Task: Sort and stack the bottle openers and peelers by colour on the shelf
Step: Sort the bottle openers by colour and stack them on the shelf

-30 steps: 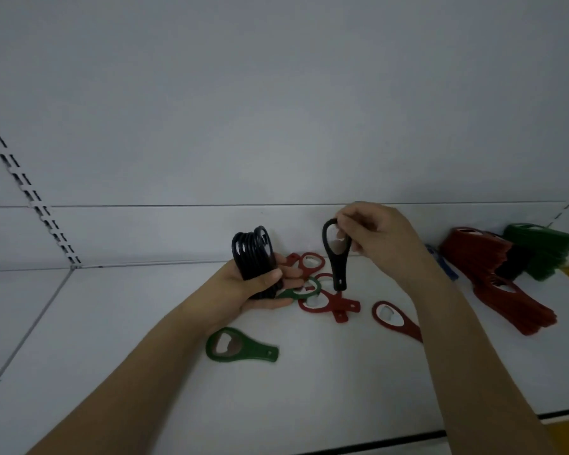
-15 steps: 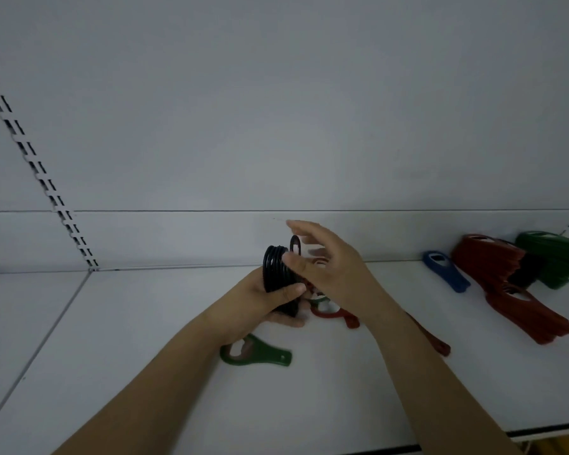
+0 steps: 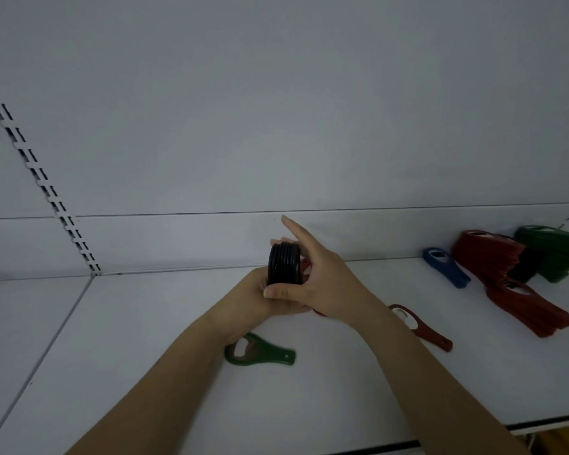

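Observation:
A stack of several black bottle openers (image 3: pixel 284 263) stands upright above the white shelf (image 3: pixel 145 323), gripped from below by my left hand (image 3: pixel 253 297). My right hand (image 3: pixel 322 284) presses against the stack's right side, thumb across its base and index finger pointing up. A green opener (image 3: pixel 260 351) lies flat near my left wrist. A red opener (image 3: pixel 421 328) lies beside my right forearm. More red openers behind my hands are mostly hidden.
At the back right lie a blue opener (image 3: pixel 445 267), a long red pile (image 3: pixel 519 300), a taller red stack (image 3: pixel 483 254), a dark stack (image 3: pixel 528 267) and a green stack (image 3: pixel 555 251). The shelf's front edge (image 3: pixel 440 438) runs below my right arm.
My right hand carried a single black opener to the stack in my left hand and pushed it on. It now rests against the stack. The view shifted left.

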### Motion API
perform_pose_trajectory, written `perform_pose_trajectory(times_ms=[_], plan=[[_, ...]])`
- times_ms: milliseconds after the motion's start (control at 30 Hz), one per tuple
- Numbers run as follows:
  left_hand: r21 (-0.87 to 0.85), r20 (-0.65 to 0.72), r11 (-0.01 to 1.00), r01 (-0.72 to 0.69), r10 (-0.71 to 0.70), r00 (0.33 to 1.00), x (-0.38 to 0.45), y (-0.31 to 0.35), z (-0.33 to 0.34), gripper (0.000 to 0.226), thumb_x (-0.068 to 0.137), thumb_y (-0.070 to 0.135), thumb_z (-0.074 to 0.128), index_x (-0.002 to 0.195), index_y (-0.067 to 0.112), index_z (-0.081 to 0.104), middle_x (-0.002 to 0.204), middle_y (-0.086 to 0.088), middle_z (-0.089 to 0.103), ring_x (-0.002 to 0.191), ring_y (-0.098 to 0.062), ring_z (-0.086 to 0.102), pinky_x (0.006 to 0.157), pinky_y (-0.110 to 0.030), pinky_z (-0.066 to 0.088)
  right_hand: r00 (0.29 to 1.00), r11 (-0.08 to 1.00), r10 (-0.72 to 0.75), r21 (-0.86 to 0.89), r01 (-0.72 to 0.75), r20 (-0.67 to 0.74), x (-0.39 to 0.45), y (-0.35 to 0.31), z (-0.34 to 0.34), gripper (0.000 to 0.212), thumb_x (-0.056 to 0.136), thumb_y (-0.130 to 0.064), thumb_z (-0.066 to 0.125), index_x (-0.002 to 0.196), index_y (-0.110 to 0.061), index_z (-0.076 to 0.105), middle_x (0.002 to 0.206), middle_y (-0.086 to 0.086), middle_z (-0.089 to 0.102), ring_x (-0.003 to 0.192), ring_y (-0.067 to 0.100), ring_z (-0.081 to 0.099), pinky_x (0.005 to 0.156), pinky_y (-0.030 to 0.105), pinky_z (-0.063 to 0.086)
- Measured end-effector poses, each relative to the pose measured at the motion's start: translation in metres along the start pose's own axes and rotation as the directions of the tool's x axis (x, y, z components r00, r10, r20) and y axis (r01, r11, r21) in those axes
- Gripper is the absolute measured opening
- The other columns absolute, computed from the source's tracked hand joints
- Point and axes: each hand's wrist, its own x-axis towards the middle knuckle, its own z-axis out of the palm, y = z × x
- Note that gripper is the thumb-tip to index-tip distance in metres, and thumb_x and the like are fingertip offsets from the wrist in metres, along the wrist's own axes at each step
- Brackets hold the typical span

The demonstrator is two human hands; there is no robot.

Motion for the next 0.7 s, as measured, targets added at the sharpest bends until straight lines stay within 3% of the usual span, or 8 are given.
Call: perform_pose_trajectory(times_ms=[67, 133, 200, 300, 400, 500, 600, 700], plan=[[0.028, -0.007, 1.000, -0.010, 0.011, 1.000, 0.000, 0.002, 0.001, 0.028, 0.087, 0.001, 0.070, 0.111, 0.018, 0.069, 0.103, 0.003, 0.075, 0.101, -0.013, 0.069, 0.087, -0.026, 0.054, 0.998, 0.997, -0.044, 0.068, 0.047, -0.044, 0.001, -0.002, 0.004, 0.087, 0.069, -0.045, 0.084, 0.143, -0.042, 0.039, 0.131, -0.012, 0.061, 0.127, 0.002, 0.051, 0.108, 0.034, 0.044], [0.018, -0.018, 1.000, -0.009, 0.010, 1.000, 0.000, 0.003, 0.001, 0.030, 0.087, 0.000, 0.070, 0.109, 0.022, 0.068, 0.100, 0.005, 0.075, 0.099, -0.012, 0.070, 0.085, -0.026, 0.054, 0.986, 0.990, -0.127, 0.050, 0.134, -0.110, 0.001, -0.006, 0.006, 0.058, 0.074, -0.034, 0.085, 0.126, -0.031, 0.058, 0.117, -0.012, 0.067, 0.117, 0.007, 0.059, 0.101, 0.036, 0.050], [-0.031, -0.006, 0.999, 0.013, -0.013, 1.000, 0.001, 0.004, 0.000, 0.028, 0.088, 0.001, 0.070, 0.110, 0.018, 0.067, 0.102, -0.003, 0.075, 0.099, -0.019, 0.071, 0.085, -0.031, 0.057, 0.971, 0.981, -0.182, 0.036, 0.190, -0.156, -0.002, -0.010, 0.006, 0.044, 0.076, -0.029, 0.084, 0.114, -0.024, 0.063, 0.112, -0.010, 0.068, 0.112, 0.012, 0.062, 0.096, 0.037, 0.053], [-0.040, 0.063, 0.998, 0.050, -0.048, 0.997, -0.001, 0.006, 0.000, 0.018, 0.093, 0.013, 0.065, 0.109, 0.006, 0.066, 0.093, -0.014, 0.075, 0.080, -0.028, 0.073, 0.070, -0.032, 0.059, 0.965, 0.967, -0.177, 0.150, 0.208, -0.194, -0.004, -0.013, 0.001, 0.039, 0.080, -0.018, 0.080, 0.115, -0.016, 0.061, 0.112, -0.005, 0.069, 0.112, 0.014, 0.064, 0.095, 0.039, 0.054], [0.004, 0.084, 0.999, 0.035, -0.035, 0.996, -0.002, 0.003, 0.000, 0.023, 0.096, 0.018, 0.062, 0.098, -0.005, 0.063, 0.075, -0.012, 0.067, 0.057, -0.022, 0.059, 0.054, -0.028, 0.051, 0.993, 0.970, -0.064, 0.227, 0.084, -0.094, -0.005, -0.010, -0.002, 0.058, 0.078, -0.027, 0.081, 0.128, -0.025, 0.052, 0.114, -0.003, 0.070, 0.111, 0.012, 0.064, 0.097, 0.037, 0.053], [0.036, 0.092, 0.997, 0.063, -0.066, 0.994, -0.002, 0.002, 0.003, 0.027, 0.098, 0.017, 0.060, 0.089, -0.008, 0.061, 0.069, -0.008, 0.061, 0.053, -0.019, 0.052, 0.050, -0.027, 0.046, 0.996, 0.988, 0.020, 0.157, -0.006, -0.088, -0.008, -0.001, -0.001, 0.066, 0.067, -0.042, 0.084, 0.125, -0.030, 0.053, 0.111, -0.005, 0.071, 0.108, 0.010, 0.065, 0.099, 0.038, 0.051], [0.056, 0.116, 0.995, 0.084, -0.091, 0.989, 0.000, 0.007, 0.011, 0.021, 0.095, 0.014, 0.063, 0.085, -0.004, 0.064, 0.069, -0.007, 0.064, 0.056, -0.020, 0.055, 0.050, -0.027, 0.048, 0.989, 0.978, 0.054, 0.205, -0.026, -0.135, -0.016, 0.001, -0.003, 0.045, 0.073, -0.030, 0.085, 0.112, -0.022, 0.066, 0.106, -0.002, 0.074, 0.103, 0.013, 0.068, 0.096, 0.041, 0.053], [0.086, 0.161, 0.991, 0.101, -0.114, 0.980, 0.004, 0.022, 0.014, 0.007, 0.089, 0.015, 0.069, 0.089, 0.008, 0.071, 0.079, -0.009, 0.071, 0.066, -0.021, 0.065, 0.061, -0.029, 0.055, 0.974, 0.956, 0.053, 0.292, 0.014, -0.219, -0.026, -0.001, -0.016, 0.033, 0.080, -0.017, 0.080, 0.109, -0.013, 0.066, 0.104, 0.000, 0.075, 0.102, 0.014, 0.069, 0.096, 0.038, 0.054]])
